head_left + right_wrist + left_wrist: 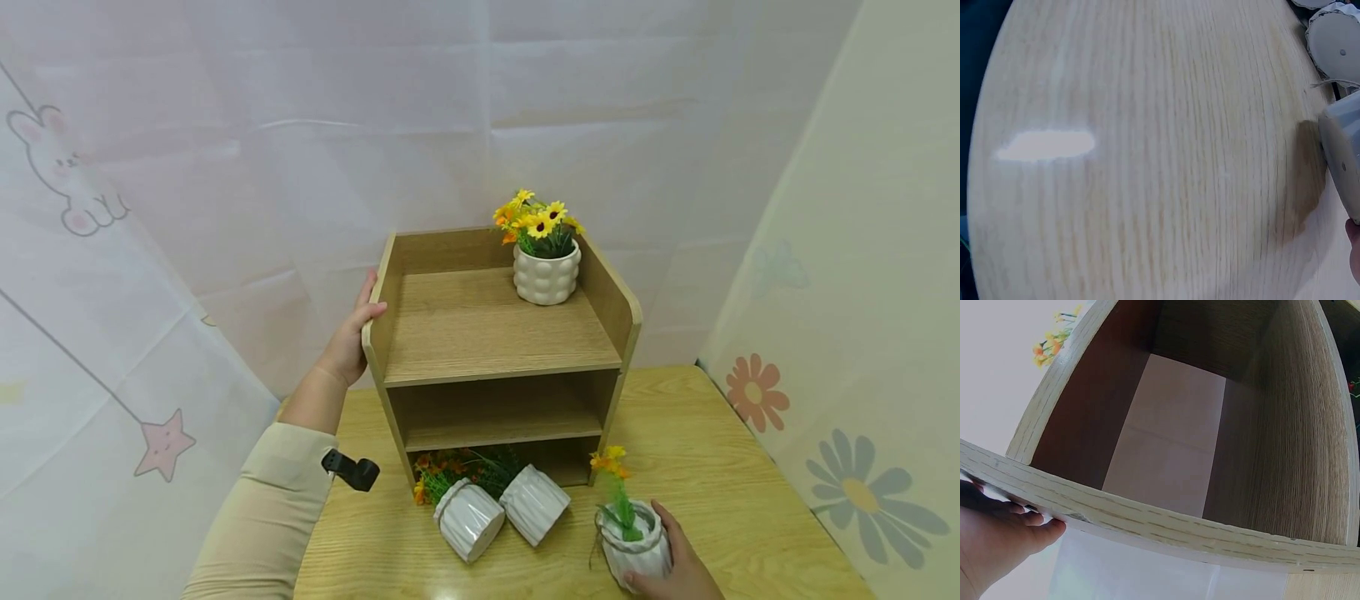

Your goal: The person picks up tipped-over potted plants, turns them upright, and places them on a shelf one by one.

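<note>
Two hands (347, 343) (677, 560), four flowerpots (633, 560) (469, 518) (536, 504) (547, 275), one shelf (480, 337).

Creased wall sheeting (360, 158) around the wood-grain table (690, 450) bears a printed rabbit (66, 179) and pink star (164, 444) at left, red flower (755, 393) and grey flower (860, 495) at right.

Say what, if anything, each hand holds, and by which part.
The right hand holds the rightmost pot by its outer wall. The left hand rests against the shelf at its left side.
</note>
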Action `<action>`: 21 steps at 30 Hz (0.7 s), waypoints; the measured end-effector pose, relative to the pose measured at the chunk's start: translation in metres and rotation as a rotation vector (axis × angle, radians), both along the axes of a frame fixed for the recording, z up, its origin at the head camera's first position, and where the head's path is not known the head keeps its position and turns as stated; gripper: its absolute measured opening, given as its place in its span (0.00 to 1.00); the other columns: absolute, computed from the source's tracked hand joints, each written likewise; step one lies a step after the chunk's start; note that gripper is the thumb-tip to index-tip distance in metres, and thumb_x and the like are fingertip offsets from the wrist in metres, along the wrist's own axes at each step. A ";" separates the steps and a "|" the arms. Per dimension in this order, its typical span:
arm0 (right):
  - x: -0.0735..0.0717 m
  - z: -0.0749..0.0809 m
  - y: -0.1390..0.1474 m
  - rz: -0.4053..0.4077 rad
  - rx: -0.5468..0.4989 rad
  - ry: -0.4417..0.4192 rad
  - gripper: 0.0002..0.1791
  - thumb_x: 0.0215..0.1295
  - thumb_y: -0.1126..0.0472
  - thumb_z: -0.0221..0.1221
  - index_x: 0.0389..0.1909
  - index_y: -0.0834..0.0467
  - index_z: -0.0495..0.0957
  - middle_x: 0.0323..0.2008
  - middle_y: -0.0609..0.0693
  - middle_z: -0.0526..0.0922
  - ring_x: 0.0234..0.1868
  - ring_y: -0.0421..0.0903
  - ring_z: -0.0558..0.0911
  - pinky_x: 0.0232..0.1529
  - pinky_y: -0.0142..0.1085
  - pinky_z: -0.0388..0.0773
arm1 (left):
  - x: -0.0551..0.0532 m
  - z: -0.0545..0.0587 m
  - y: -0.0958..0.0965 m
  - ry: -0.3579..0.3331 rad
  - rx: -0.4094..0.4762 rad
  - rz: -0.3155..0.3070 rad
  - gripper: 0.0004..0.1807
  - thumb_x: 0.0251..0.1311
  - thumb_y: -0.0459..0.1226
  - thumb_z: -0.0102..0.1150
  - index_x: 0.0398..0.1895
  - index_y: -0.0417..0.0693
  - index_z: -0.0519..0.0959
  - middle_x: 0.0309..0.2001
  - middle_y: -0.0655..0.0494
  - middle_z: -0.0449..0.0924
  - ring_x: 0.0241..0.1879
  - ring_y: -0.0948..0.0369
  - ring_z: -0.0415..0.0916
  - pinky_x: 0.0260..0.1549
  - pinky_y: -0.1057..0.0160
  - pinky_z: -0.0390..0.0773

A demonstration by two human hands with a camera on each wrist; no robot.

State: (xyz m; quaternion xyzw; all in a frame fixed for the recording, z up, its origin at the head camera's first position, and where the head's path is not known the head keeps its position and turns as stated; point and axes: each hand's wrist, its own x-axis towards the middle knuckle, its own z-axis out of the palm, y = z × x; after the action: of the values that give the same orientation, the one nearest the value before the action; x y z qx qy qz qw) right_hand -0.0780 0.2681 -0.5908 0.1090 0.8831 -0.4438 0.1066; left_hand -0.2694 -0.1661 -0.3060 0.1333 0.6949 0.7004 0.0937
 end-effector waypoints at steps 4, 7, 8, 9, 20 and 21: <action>-0.005 -0.003 -0.001 -0.018 -0.025 0.024 0.66 0.45 0.46 0.75 0.76 0.59 0.41 0.70 0.72 0.59 0.65 0.67 0.67 0.52 0.51 0.75 | 0.000 0.000 0.000 -0.003 -0.002 0.000 0.42 0.65 0.44 0.32 0.77 0.74 0.26 0.79 0.59 0.21 0.75 0.45 0.35 0.69 0.39 0.40; -0.009 -0.006 -0.001 -0.020 -0.030 0.061 0.66 0.46 0.45 0.74 0.77 0.59 0.39 0.71 0.71 0.56 0.67 0.68 0.65 0.56 0.53 0.73 | 0.000 0.000 0.000 0.000 -0.004 0.001 0.42 0.65 0.44 0.33 0.77 0.74 0.26 0.79 0.60 0.21 0.75 0.46 0.33 0.70 0.39 0.38; -0.010 -0.006 -0.001 -0.021 -0.030 0.071 0.66 0.47 0.45 0.74 0.77 0.59 0.39 0.71 0.70 0.55 0.67 0.68 0.64 0.57 0.54 0.72 | -0.001 0.000 0.000 0.002 -0.004 0.001 0.42 0.65 0.44 0.33 0.77 0.73 0.26 0.79 0.60 0.21 0.76 0.46 0.32 0.70 0.39 0.38; -0.011 -0.006 -0.001 -0.022 -0.025 0.087 0.66 0.47 0.45 0.74 0.77 0.59 0.39 0.71 0.70 0.54 0.67 0.68 0.64 0.57 0.55 0.71 | -0.001 0.000 0.000 0.002 -0.004 0.002 0.42 0.65 0.44 0.33 0.77 0.73 0.26 0.79 0.60 0.20 0.76 0.47 0.32 0.70 0.39 0.37; -0.023 -0.001 -0.004 -0.015 -0.039 0.096 0.69 0.50 0.47 0.73 0.77 0.65 0.32 0.72 0.74 0.50 0.68 0.72 0.60 0.63 0.63 0.63 | -0.002 -0.001 0.000 0.002 -0.005 0.001 0.42 0.65 0.44 0.33 0.77 0.72 0.25 0.79 0.62 0.20 0.76 0.48 0.31 0.70 0.38 0.38; -0.024 -0.001 -0.004 -0.016 -0.036 0.094 0.69 0.49 0.47 0.73 0.77 0.66 0.33 0.72 0.74 0.50 0.69 0.72 0.59 0.63 0.63 0.62 | -0.002 -0.001 0.000 0.001 -0.003 0.000 0.42 0.65 0.44 0.33 0.77 0.72 0.25 0.79 0.62 0.20 0.76 0.48 0.30 0.70 0.38 0.38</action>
State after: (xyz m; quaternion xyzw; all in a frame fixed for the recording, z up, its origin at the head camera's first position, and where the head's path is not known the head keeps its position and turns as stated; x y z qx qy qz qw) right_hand -0.1024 0.2639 -0.5921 0.0933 0.8780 -0.4651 0.0634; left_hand -0.2711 -0.1661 -0.3068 0.1335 0.6960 0.6993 0.0934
